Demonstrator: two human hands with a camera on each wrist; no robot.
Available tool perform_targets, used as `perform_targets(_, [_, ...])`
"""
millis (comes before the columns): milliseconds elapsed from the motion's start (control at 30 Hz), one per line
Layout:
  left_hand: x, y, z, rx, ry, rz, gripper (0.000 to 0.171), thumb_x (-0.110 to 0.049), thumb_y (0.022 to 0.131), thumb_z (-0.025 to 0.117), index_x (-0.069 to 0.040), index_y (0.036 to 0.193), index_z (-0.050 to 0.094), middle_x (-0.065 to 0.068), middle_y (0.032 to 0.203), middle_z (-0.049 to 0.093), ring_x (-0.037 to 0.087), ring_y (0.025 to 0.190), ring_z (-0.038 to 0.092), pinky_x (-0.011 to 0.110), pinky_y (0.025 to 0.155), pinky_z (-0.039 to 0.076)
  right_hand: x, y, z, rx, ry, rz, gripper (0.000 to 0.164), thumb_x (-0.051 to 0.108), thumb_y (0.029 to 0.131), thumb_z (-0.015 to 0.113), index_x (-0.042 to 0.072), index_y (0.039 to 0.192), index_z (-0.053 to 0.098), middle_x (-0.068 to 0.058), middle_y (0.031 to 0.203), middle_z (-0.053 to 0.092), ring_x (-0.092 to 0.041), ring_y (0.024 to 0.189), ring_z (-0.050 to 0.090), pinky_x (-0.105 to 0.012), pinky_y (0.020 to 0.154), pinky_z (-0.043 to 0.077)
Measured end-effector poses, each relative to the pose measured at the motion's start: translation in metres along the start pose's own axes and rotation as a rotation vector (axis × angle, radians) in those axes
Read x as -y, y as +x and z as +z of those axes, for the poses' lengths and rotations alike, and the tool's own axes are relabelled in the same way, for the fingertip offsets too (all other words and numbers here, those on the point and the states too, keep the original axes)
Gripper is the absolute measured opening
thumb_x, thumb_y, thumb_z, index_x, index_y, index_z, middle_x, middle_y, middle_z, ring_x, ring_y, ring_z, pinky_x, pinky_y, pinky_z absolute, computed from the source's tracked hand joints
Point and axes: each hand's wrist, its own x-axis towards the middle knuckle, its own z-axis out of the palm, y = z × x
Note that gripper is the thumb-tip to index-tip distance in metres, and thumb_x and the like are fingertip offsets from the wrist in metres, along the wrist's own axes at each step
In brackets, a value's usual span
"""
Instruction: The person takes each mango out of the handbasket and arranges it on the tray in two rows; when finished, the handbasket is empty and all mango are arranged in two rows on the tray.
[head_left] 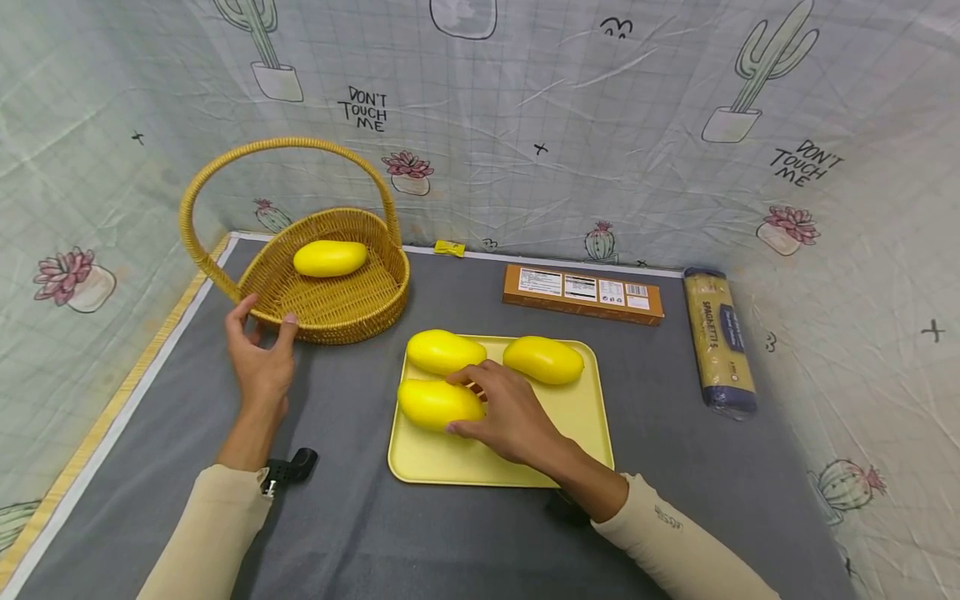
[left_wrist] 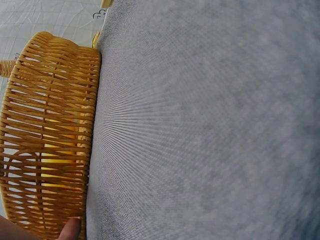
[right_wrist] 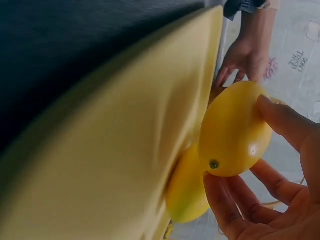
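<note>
My right hand (head_left: 510, 412) grips a yellow mango (head_left: 438, 404) by its right end, over the front left of a pale yellow tray (head_left: 450, 467). In the right wrist view, thumb and fingers lie on opposite sides of this mango (right_wrist: 235, 132), its green stem spot showing. Two more mangoes, one left (head_left: 444, 351) and one right (head_left: 543, 360), rest along the tray's far side. My left hand (head_left: 262, 362) holds the near left side of a wicker basket (head_left: 337, 332), with some fingers hidden. Inside the basket lies another mango (head_left: 330, 258).
The basket's tall arched handle (head_left: 285, 143) rises above it. Behind the tray lie a brown box (head_left: 583, 294) and a small yellow packet (head_left: 449, 248). A spaghetti pack (head_left: 718, 342) lies at the right. A patterned cloth (head_left: 525, 150) hangs along the table's back edge.
</note>
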Motion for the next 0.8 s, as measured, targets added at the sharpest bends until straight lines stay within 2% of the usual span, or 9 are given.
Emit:
perform_targets(167, [-0.001, 0.0, -0.001, 0.003, 0.001, -0.004, 0.06, -0.027, 0.102, 0.07, -0.036, 0.155, 0.043, -0.006, 0.171, 0.028, 0.027, 0.158, 0.032, 0.051, 0.126, 0.037, -0.007, -0.003, 0.002, -0.008, -0.027, -0.017, 0.059, 0.033, 0.078, 0.097, 0.018, 0.13, 0.073, 0.001, 0.119, 0.071, -0.016, 0.102, 0.065, -0.035, 0.09, 0.055])
perform_targets(400, [0.0, 0.0, -0.001, 0.008, -0.005, -0.007, 0.061, -0.026, 0.102, 0.07, -0.033, 0.156, 0.042, -0.006, 0.171, 0.028, 0.027, 0.158, 0.032, 0.052, 0.125, 0.038, -0.009, -0.001, 0.009, -0.007, -0.05, -0.052, 0.058, 0.032, 0.076, 0.098, 0.018, 0.127, 0.074, 0.002, 0.115, 0.07, -0.016, 0.1, 0.062, -0.036, 0.089, 0.052])
perform_targets(800, [0.0, -0.001, -0.001, 0.011, 0.0, -0.006, 0.06, -0.028, 0.103, 0.07, -0.034, 0.155, 0.042, -0.006, 0.171, 0.028, 0.027, 0.159, 0.031, 0.052, 0.126, 0.037, -0.006, 0.001, 0.013, 0.008, -0.1, -0.089, 0.063, 0.044, 0.077, 0.096, 0.018, 0.129, 0.073, 0.001, 0.115, 0.07, -0.014, 0.099, 0.063, -0.036, 0.088, 0.053])
